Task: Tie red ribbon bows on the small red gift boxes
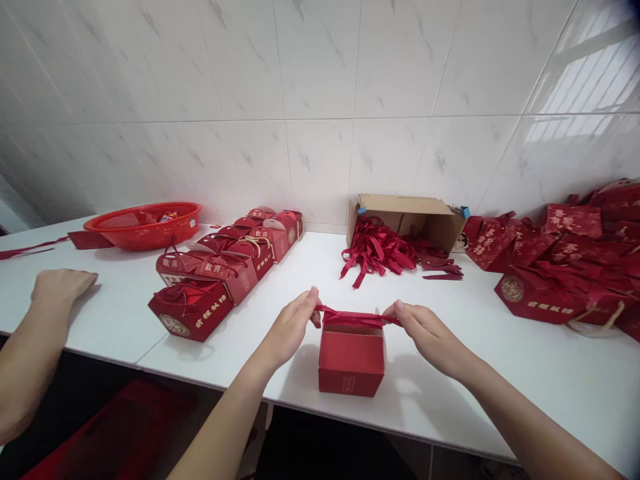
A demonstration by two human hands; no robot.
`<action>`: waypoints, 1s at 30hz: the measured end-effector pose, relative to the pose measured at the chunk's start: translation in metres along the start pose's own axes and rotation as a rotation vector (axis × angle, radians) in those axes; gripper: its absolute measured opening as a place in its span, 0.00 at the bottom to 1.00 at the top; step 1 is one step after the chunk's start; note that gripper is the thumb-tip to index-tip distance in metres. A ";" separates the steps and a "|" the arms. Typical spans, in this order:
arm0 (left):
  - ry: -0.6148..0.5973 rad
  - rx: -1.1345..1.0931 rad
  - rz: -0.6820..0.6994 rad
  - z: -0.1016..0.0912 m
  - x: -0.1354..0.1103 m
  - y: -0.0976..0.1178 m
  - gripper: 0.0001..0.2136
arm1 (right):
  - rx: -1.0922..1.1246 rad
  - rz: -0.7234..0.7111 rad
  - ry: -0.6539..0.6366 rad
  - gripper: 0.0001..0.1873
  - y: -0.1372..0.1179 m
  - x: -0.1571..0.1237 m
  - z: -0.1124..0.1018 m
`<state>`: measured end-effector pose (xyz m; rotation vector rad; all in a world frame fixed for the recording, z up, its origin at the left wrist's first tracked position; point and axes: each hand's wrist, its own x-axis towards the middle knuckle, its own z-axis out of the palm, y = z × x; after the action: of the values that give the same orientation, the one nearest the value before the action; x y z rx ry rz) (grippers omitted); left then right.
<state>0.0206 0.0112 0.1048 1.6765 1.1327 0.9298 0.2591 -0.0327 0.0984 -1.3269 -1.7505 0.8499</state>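
Observation:
A small red gift box (pixel 351 361) stands upright near the front edge of the white table. Across its top runs a dark red ribbon (pixel 356 319), stretched sideways between my two hands. My left hand (pixel 295 327) pinches the ribbon's left end just beyond the box's top left corner. On the other side, my right hand (pixel 423 332) pinches the right end between thumb and fingers. Both hands are at about the height of the box top. Whether the ribbon is knotted at its middle I cannot tell.
Finished-looking red boxes (pixel 215 310) stand in a row at left. Behind them is a red plastic basket (pixel 145 230). A cardboard carton (pixel 440 217) spills red ribbons (pixel 380 250). More red boxes (pixel 560 293) are piled at right. Another person's hand (pixel 63 285) rests far left.

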 end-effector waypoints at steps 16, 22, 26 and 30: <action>-0.139 -0.087 -0.008 0.008 -0.010 0.008 0.12 | 0.377 0.096 -0.109 0.22 -0.010 0.006 0.014; -0.307 0.008 0.036 -0.004 -0.009 0.016 0.16 | 0.373 0.098 -0.119 0.22 -0.008 0.003 0.013; -0.356 0.269 0.061 -0.006 -0.002 0.023 0.03 | 0.350 0.105 -0.133 0.23 -0.007 0.003 0.011; -0.299 0.481 0.078 0.001 0.000 0.026 0.04 | 0.361 0.096 -0.127 0.23 -0.010 0.004 0.012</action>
<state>0.0286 0.0061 0.1287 2.1741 1.1465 0.4441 0.2432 -0.0323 0.1020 -1.1417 -1.5438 1.2616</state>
